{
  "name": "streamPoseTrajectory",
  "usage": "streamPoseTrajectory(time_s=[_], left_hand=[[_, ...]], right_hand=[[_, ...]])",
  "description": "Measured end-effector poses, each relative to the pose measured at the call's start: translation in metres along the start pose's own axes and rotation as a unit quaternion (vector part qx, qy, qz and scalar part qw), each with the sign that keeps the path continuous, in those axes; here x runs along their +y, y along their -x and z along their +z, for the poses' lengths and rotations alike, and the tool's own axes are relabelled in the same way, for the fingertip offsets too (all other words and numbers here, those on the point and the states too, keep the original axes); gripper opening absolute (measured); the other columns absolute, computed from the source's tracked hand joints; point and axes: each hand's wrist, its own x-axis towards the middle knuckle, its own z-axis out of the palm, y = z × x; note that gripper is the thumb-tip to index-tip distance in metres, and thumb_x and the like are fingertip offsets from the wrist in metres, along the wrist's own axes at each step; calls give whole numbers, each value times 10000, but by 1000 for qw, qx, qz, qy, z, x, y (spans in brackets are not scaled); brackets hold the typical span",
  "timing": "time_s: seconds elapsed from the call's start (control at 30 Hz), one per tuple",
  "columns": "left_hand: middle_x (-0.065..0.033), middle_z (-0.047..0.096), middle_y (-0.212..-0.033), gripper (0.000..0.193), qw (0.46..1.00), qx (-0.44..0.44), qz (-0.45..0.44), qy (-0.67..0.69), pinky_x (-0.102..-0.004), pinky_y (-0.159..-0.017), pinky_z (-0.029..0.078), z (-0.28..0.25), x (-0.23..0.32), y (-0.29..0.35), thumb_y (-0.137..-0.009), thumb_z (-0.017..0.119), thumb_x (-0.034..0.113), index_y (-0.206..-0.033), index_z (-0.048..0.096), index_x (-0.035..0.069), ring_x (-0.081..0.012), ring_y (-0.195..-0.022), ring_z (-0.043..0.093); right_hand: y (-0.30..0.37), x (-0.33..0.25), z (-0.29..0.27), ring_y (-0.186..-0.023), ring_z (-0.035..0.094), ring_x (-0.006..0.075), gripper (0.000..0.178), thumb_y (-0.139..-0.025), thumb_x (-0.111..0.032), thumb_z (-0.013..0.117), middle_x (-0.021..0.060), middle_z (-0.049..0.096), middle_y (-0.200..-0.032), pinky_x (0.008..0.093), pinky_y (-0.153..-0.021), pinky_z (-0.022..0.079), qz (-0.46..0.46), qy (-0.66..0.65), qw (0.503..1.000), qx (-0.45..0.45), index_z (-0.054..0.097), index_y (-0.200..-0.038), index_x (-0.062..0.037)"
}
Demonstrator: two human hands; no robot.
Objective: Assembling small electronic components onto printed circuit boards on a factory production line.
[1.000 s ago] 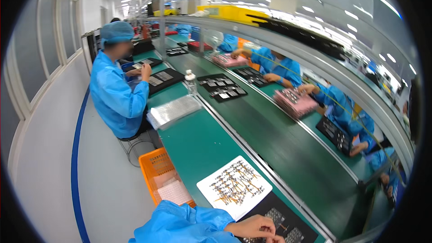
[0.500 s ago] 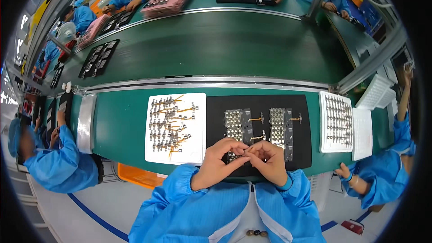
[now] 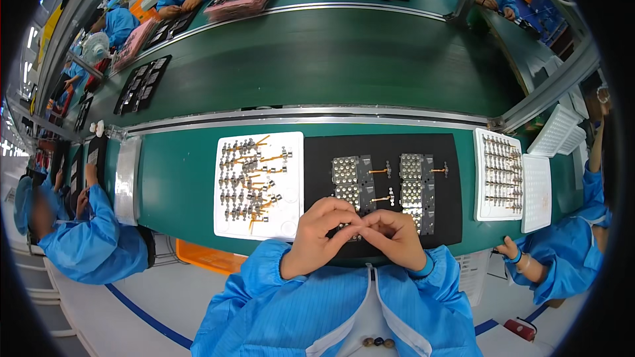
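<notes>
My left hand (image 3: pixel 322 237) and my right hand (image 3: pixel 398 239) meet over the near edge of a black mat (image 3: pixel 446 192), thumbs and fingertips pinched together. Whatever lies between the fingertips is too small and covered to make out. On the mat under and beyond them lie dark circuit boards with rows of round metallic spots: a left column (image 3: pixel 345 170) partly hidden by my hands, and a right column (image 3: pixel 411 166). Small parts with orange flex strips (image 3: pixel 380 171) stick out from the boards' right sides.
Left of the mat, a white tray (image 3: pixel 228 228) holds many small metal parts with orange strips. Another white tray (image 3: pixel 486 211) with rows of parts stands right, beside an unfilled white tray (image 3: pixel 537 192). A metal rail (image 3: pixel 297 118) separates my bench from the green conveyor (image 3: pixel 317 59). Co-workers sit on both sides.
My hands stay pinched together, with only small finger shifts. The view has tilted slightly. Across the conveyor, a co-worker's hand has left the black tray.
</notes>
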Motion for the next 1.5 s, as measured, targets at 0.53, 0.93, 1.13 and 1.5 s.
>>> streamPoseTrajectory(time_s=[0.53, 0.93, 1.13, 1.5], left_hand=[[-136, 717, -924, 241, 984, 31, 76, -156, -324, -697, 539, -2, 6, -2, -793, 786, -11, -1032, 763, 1, -258, -785, 672], [-159, 722, -964, 185, 1000, 3, -12, -22, -326, -695, 560, -6, 6, 6, -883, 709, -19, -1066, 735, -31, -272, -819, 701], [-150, 742, -948, 151, 986, 55, -97, -121, -336, -800, 560, -20, 12, 3, -881, 703, -16, -1028, 733, -26, -249, -881, 719], [-70, 723, -945, 277, 957, -75, 120, -253, -420, -855, 549, -6, 12, -6, -757, 835, 101, -1022, 761, 76, -250, -855, 677]], right_hand=[[-8, 2, 5, -645, 507, 41, 79, -969, -47, 661, 45, 644, -926, 199, -530, 382, -122, -33, 991, 42, 673, -1022, 9], [-13, -11, 6, -682, 615, 144, 85, -887, 29, 705, 110, 657, -929, 251, -545, 468, -223, 164, 957, 83, 701, -970, 12], [-9, -11, 7, -634, 608, 146, 67, -879, 15, 713, 95, 665, -832, 256, -527, 456, -209, 176, 958, 89, 705, -944, 4], [-3, 3, -1, -542, 610, 108, 85, -871, -12, 737, 76, 685, -716, 248, -480, 446, -171, 183, 965, 76, 734, -956, -8]])
